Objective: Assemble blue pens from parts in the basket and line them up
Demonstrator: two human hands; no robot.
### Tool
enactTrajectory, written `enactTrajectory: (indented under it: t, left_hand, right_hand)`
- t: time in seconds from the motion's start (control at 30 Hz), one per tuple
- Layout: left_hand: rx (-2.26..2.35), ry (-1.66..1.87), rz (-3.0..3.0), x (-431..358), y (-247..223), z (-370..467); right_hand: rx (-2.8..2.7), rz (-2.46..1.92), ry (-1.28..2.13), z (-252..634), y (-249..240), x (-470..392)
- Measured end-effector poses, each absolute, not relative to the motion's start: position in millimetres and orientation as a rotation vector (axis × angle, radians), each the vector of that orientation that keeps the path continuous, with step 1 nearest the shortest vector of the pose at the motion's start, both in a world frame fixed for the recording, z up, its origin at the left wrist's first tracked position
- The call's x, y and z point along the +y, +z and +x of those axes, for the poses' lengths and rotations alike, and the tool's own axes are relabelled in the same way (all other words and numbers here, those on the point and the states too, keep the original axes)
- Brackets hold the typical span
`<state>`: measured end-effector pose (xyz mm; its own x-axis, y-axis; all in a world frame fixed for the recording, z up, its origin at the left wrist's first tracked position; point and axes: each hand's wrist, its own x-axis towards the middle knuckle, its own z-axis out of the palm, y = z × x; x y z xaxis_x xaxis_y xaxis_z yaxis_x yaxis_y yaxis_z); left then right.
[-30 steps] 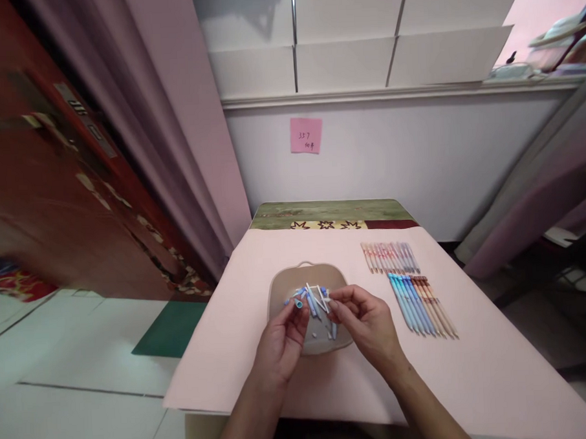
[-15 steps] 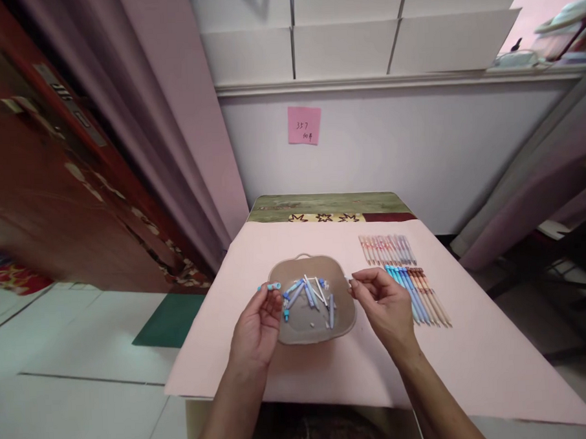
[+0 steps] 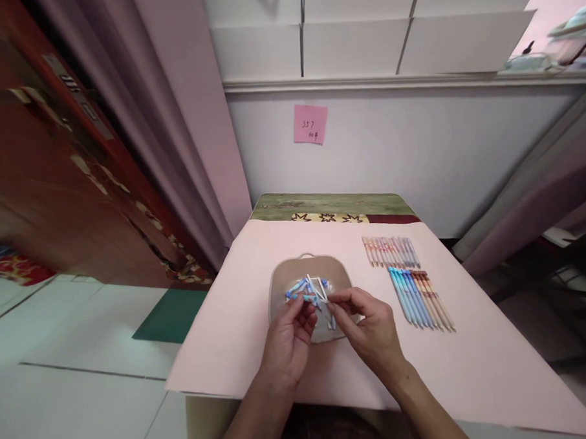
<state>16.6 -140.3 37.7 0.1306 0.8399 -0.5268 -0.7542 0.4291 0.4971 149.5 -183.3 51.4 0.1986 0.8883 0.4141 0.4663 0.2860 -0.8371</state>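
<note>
Over a beige plastic basin (image 3: 277,277), my left hand (image 3: 291,339) pinches a short light-blue pen barrel piece (image 3: 308,298) between thumb and fingertips. My right hand (image 3: 373,326) is closed in a pinch just right of the barrel's end. Whatever its fingertips hold is too small to name. Loose pen parts lie in the basin below: blue barrel pieces (image 3: 295,288), thin white tubes (image 3: 321,287) and small blue bits (image 3: 325,282). Both hands hide part of the basin's contents and its near rim.
On the pink table cover (image 3: 221,352), a row of pale, clear-barrelled pens (image 3: 391,251) lies at the back right. Nearer is a row of blue pens (image 3: 410,298) and brown pens (image 3: 432,301). A pink note (image 3: 311,124) is stuck on the wall.
Both hands have come together over the basin, the left moving right with the barrel piece and the right moving left and nearer. The view has shifted slightly.
</note>
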Motion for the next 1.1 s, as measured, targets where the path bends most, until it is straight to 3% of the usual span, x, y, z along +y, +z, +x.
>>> enactTrajectory:
  t: [0.2,0.43,0.73,1.1]
  left_hand:
    - [0.83,1.199,0.211,-145.0,40.7,14.7]
    - [0.833,1.218,0.202,-143.3,47.7,7.6]
    - [0.822,1.359,0.224,-121.3,48.6,-26.6]
    - [0.818,1.292,0.22,-124.9,48.5,-23.0]
  right_hand:
    - [-1.412,-1.35,0.547,147.2,48.2,-182.1]
    - [-1.121,-1.221,0.984,146.3,45.0,-179.7]
    - [-1.056,-1.446,0.57,185.2,43.5,-175.0]
    - [-1.115,-1.392,0.824,178.9,38.2,-172.3]
